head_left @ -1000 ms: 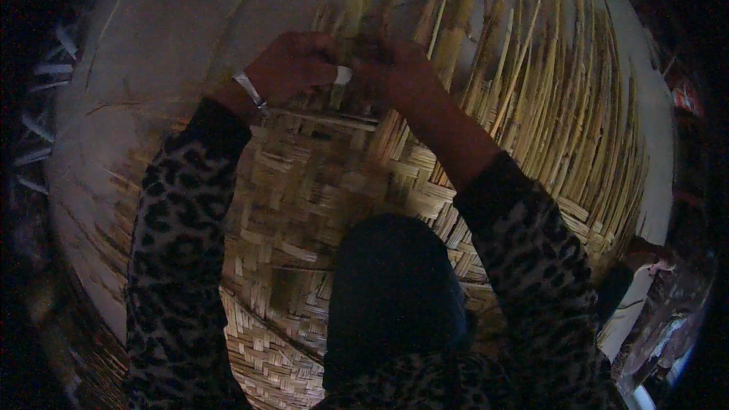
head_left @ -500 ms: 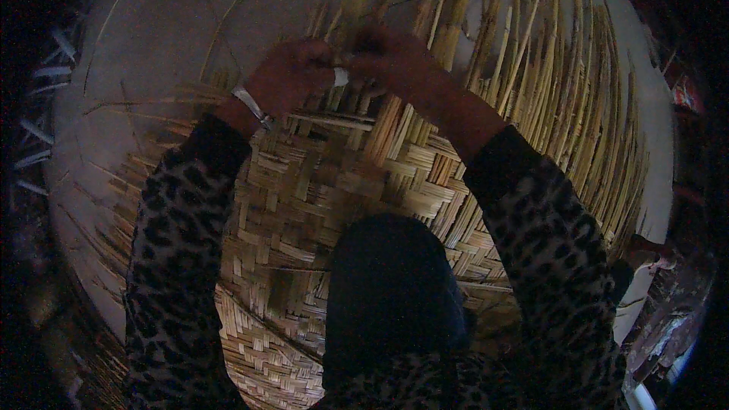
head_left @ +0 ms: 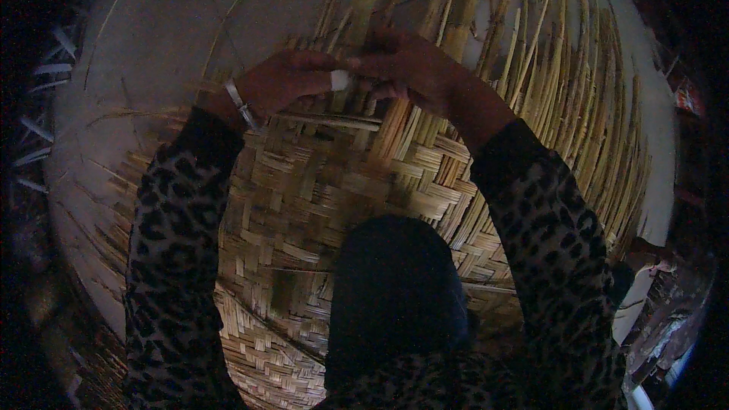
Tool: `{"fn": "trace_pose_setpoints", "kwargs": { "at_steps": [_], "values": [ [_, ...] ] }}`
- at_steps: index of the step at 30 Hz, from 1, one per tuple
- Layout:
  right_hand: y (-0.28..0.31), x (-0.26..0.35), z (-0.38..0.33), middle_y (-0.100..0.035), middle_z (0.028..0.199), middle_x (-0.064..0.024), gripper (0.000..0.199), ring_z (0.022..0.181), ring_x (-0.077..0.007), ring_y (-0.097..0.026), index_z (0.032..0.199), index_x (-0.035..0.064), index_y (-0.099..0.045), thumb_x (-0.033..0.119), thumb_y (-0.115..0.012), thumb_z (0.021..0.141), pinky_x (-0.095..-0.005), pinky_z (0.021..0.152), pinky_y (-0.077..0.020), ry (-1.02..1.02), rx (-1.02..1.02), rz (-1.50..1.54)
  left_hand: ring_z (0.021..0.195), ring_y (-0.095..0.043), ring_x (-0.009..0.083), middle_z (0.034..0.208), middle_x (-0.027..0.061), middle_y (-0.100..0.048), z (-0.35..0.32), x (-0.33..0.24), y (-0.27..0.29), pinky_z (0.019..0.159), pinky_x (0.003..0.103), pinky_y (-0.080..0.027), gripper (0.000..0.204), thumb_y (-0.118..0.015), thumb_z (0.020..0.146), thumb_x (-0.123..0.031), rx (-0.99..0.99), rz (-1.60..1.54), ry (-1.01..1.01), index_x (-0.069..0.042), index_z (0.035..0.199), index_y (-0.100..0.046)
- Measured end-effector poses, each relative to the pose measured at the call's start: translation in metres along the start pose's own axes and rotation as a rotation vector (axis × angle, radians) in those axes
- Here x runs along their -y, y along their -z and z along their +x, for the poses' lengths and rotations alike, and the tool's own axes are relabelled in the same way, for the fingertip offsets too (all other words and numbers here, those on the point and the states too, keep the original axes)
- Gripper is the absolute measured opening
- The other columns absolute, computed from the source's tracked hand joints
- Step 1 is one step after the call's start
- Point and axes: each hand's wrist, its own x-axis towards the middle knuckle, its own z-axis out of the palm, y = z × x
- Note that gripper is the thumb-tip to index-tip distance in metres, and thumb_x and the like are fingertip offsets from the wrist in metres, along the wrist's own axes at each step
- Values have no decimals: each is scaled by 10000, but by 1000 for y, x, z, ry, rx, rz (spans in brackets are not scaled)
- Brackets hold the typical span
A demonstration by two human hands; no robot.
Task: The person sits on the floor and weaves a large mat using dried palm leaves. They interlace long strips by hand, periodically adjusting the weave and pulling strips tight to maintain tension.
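Observation:
A woven mat of split bamboo strips (head_left: pixel 304 212) spreads in front of me, its far edge still loose strip ends. At that edge my left hand (head_left: pixel 285 87) has its fingers bent around a strip, with a white wrap (head_left: pixel 339 80) on one finger and a pale bracelet at the wrist. My right hand (head_left: pixel 425 76) meets it fingertip to fingertip, closed on the bamboo strips (head_left: pixel 391 133) standing up from the weave. Dim light and the hands themselves hide the exact pinch.
Many long loose strips (head_left: pixel 566 106) fan out on the right over the pale floor (head_left: pixel 175 23). Shorter strip ends (head_left: pixel 137 182) stick out at the left. A dark rounded shape (head_left: pixel 395 281) covers the near middle of the mat. Cluttered items (head_left: pixel 661 311) lie at the lower right.
Both hands stay at the same spot of the weave. The left fingers have straightened a little, and the right hand has turned and shifted slightly to the right.

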Motion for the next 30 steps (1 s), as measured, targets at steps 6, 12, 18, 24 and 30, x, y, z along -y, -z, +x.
{"fn": "trace_pose_setpoints", "kwargs": {
  "at_steps": [6,12,18,24,30],
  "values": [
    [1,-3,3,-584,814,-23,340,613,-84,-510,1076,16,-537,187,-693,825,-226,520,-417,69,-41,-77,730,-562,83,807,-2,-617,2,1,3,659,270,-470,313,-642,832,-293,36,90,-158,-68,1049,-638],
    [-11,0,-2,-588,772,-19,344,610,-86,-513,1027,12,-580,219,-720,791,-229,529,-422,195,-198,-260,660,-590,132,749,41,-636,9,9,-9,624,297,-487,232,-638,809,-251,-126,325,-161,-64,947,-650],
    [-19,-4,9,-623,831,-34,430,683,-117,-573,1059,8,-594,287,-739,766,-260,600,-479,-1,-264,-346,634,-601,165,694,80,-632,21,23,-14,608,317,-494,243,-651,791,-247,-439,963,-686,-31,901,-636],
    [-7,-18,9,-630,869,-48,440,720,-125,-593,1079,2,-589,285,-735,775,-277,608,-506,170,-109,-387,628,-609,166,689,80,-620,16,20,-4,588,308,-497,246,-662,788,-256,-133,223,-218,-29,875,-623],
    [-13,-17,4,-634,843,-59,403,700,-152,-625,1101,7,-566,231,-709,798,-284,579,-521,134,62,-284,640,-607,153,710,78,-615,7,16,-3,583,306,-491,272,-662,794,-286,-215,184,-255,-36,895,-623]
  ]
}}
